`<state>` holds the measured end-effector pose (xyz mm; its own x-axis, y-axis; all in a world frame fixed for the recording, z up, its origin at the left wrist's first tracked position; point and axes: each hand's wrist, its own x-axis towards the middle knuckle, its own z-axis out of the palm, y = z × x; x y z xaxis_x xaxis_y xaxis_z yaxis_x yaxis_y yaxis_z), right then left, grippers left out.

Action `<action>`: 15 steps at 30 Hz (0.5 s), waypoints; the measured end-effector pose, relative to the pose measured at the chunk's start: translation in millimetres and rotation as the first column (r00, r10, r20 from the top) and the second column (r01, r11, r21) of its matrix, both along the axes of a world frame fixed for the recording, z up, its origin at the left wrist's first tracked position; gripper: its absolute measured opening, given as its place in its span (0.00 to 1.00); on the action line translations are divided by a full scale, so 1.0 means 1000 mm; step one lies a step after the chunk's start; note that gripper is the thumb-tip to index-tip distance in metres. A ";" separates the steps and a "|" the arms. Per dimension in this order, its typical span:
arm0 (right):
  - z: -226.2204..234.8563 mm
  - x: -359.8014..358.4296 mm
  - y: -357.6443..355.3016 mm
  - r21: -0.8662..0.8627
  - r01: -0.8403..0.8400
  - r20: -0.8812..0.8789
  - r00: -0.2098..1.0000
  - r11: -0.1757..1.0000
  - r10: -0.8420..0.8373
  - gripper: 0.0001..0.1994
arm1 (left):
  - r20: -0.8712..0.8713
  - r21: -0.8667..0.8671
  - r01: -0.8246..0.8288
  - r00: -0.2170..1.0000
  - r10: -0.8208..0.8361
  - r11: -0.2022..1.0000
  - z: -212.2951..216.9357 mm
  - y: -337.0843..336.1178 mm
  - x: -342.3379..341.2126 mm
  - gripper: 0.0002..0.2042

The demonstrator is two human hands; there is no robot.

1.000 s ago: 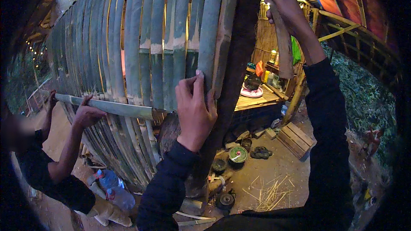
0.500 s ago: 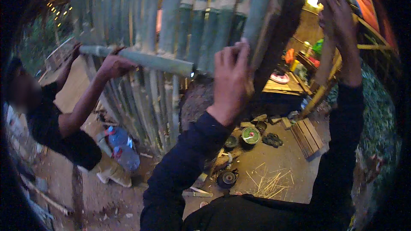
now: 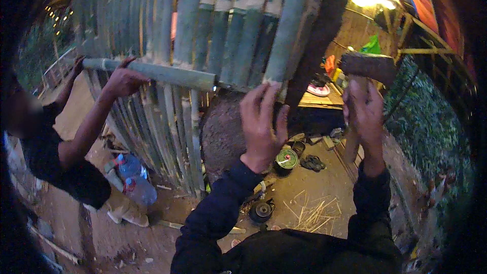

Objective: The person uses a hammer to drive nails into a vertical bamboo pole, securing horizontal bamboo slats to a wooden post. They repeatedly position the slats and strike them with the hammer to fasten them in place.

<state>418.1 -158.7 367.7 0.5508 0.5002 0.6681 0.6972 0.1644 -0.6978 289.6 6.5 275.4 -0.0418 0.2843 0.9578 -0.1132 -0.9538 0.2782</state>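
Observation:
My left hand [image 3: 263, 124] is raised in the middle, its fingers stretched up against the lower end of a green bamboo slat [image 3: 284, 35] and the thumb apart. Whether a small thing is under the fingertips cannot be seen. Over on the right, my right hand [image 3: 366, 114] is closed round the wooden handle of a hatchet [image 3: 368, 68], its dark, blocky metal head uppermost. A horizontal split bamboo strip [image 3: 167, 74] crosses the wall of upright slats. Another person's hands [image 3: 124, 81] hold that strip at the left.
Beside the slats stands a thick dark post [image 3: 317, 45]. Below are a lidded green pot [image 3: 286, 159], a dark kettle [image 3: 262, 210], scattered straw [image 3: 314, 215] and large plastic water bottles [image 3: 139, 187]. A lit shelter with a wooden platform [image 3: 319, 99] lies behind.
My right hand has brought the hatchet down and left from high at the upper right. My left hand has shifted slightly down and left in view, its fingers now straighter. The other person still holds the strip.

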 end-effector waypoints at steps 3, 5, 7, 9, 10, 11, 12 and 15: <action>0.009 0.019 0.019 0.078 0.016 0.041 0.999 0.997 -0.020 0.14 | 0.057 0.052 -0.007 0.998 0.004 0.999 0.011 0.001 -0.001 0.24; 0.002 0.023 0.037 0.188 -0.091 -0.130 0.985 0.978 0.117 0.13 | -0.017 0.097 0.031 0.999 -0.030 0.995 0.022 0.002 0.000 0.22; -0.009 0.015 0.045 0.229 -0.144 -0.213 0.957 0.963 0.194 0.15 | -0.141 0.100 0.057 0.989 -0.043 0.993 0.035 0.001 0.001 0.21; -0.030 0.012 0.056 0.227 -0.144 -0.254 0.946 0.963 0.201 0.15 | -0.190 0.135 -0.067 0.977 0.092 0.989 0.047 0.005 -0.009 0.18; -0.046 0.015 0.055 0.225 -0.144 -0.279 0.938 0.964 0.206 0.15 | -0.166 0.179 -0.110 0.976 0.140 0.978 0.049 0.010 -0.012 0.17; -0.066 0.018 0.054 0.228 -0.149 -0.302 0.929 0.962 0.215 0.15 | -0.138 0.226 -0.157 0.972 0.191 0.961 0.050 0.014 -0.014 0.16; -0.078 0.018 0.051 0.229 -0.162 -0.314 0.921 0.960 0.230 0.15 | -0.145 0.196 -0.134 0.976 0.164 0.971 0.051 0.016 -0.018 0.15; -0.098 0.019 0.030 0.023 -0.288 -0.294 0.913 0.957 0.282 0.15 | -0.189 0.058 -0.058 0.980 0.068 0.997 0.061 0.009 -0.022 0.13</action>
<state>437.0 -128.3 269.3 0.5512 0.6770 0.4878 0.3881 0.3095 -0.8681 267.9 16.0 336.2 0.1266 0.2366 0.9633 -0.0018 -0.9711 0.2387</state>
